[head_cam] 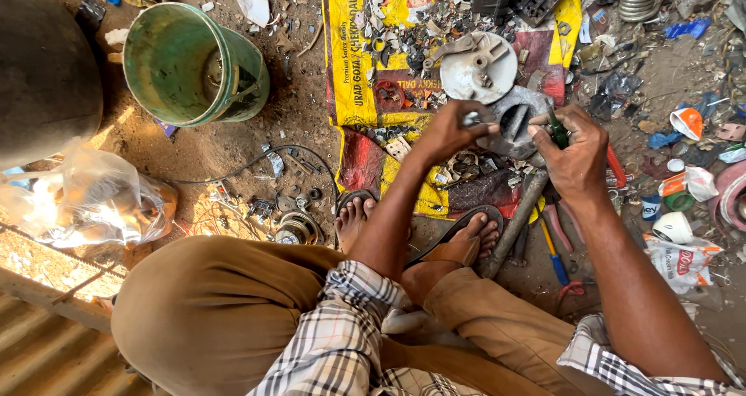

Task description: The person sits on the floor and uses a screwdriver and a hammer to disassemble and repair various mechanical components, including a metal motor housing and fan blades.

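I squat on dirt ground over a yellow and red printed sack (347,54) strewn with small metal parts. My left hand (449,132) pinches a small metal piece beside a grey metal housing (519,110). A green-handled screwdriver (556,130) stands in the closed fingers of my right hand (573,151), its tip pointed down at the housing. Just beyond the housing lies a round white metal cover (478,68). A hammer with a grey handle (516,225) rests under my right hand, by my sandalled feet.
A green plastic bucket (194,62) stands at the upper left, a clear plastic bag (93,202) below it. Coiled wire, discs and scrap lie near my left foot (287,221). Cups, wrappers and a blue-handled tool (553,258) crowd the right side.
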